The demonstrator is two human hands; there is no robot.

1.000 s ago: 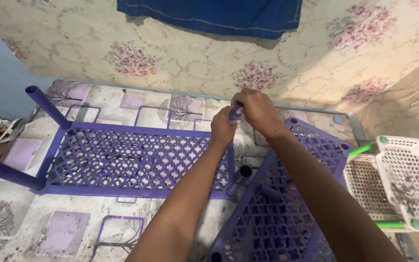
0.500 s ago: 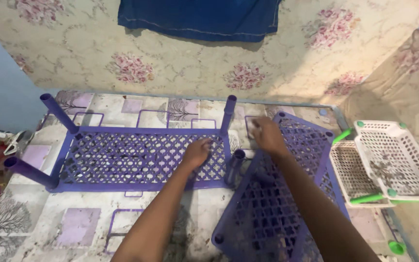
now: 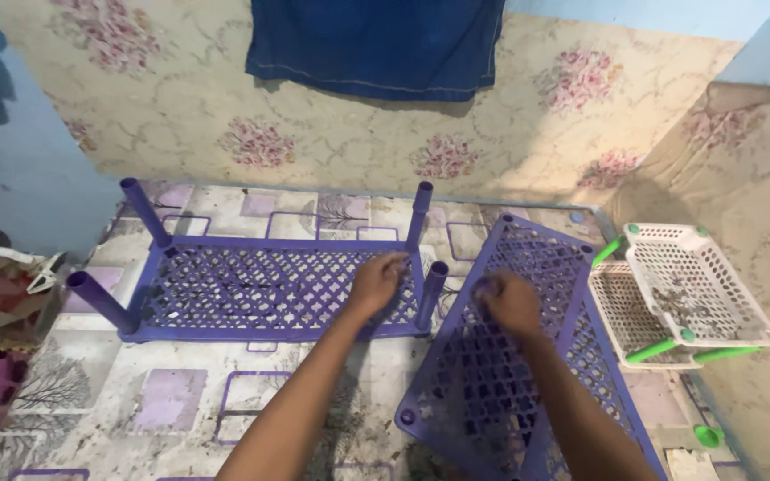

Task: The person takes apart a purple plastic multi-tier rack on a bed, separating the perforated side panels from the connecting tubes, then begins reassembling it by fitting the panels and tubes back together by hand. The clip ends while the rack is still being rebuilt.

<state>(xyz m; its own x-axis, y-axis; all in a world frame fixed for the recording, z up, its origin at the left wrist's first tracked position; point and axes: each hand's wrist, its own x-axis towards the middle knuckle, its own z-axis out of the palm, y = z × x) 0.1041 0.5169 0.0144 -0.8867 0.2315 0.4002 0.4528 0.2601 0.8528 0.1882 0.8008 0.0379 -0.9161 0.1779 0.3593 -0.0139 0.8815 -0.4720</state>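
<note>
A purple lattice shelf panel lies flat on the patterned floor with purple tube legs standing up at its corners. My left hand rests on the right part of that panel, next to the near right leg. A second purple lattice panel lies loose and tilted to the right. My right hand sits on its upper middle with the fingers curled; I cannot see anything held in it.
A white lattice basket rack with green posts stands at the right against the floral wall. A blue cloth hangs on the wall ahead. Clutter with a white clip lies at the left. A green cap lies near the right.
Both hands came down from the top of the far right leg. The left hand moved onto the flat panel; the right hand moved onto the loose panel.
</note>
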